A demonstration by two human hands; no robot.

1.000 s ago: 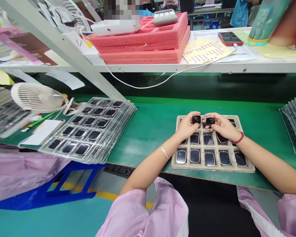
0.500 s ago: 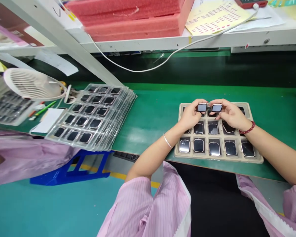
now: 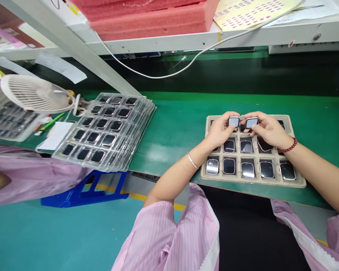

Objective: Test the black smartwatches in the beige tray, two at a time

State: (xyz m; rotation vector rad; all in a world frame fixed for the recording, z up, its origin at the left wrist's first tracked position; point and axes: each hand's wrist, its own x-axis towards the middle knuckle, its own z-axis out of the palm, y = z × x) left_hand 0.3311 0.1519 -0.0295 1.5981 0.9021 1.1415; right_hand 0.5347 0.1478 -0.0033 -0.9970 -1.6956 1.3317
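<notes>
My left hand [image 3: 220, 131] grips a square smartwatch [image 3: 233, 121] by its edges, its pale face turned up toward me. A second smartwatch [image 3: 251, 122] is pinched in my right hand [image 3: 267, 130], with the thumb near its lower edge. Both are held side by side, a small gap between them, over the back row of a beige tray [image 3: 219, 179]. Several dark-faced watches lie in the tray's compartments, among them a watch [image 3: 229, 166] in the front row. My hands and forearms hide part of the back and middle rows.
Left of me stands a stack of clear plastic trays [image 3: 101, 130] holding watch faces. A white fan [image 3: 35, 94], a green pen [image 3: 53, 121] and a co-worker's pink sleeve [image 3: 39, 177] are farther left. A white cable [image 3: 158, 77] droops below the shelf carrying red foam [image 3: 152, 22].
The two held watches have tilted a little, and my right thumb now lies over the lower edge of its watch. The whole view has shifted slightly.
</notes>
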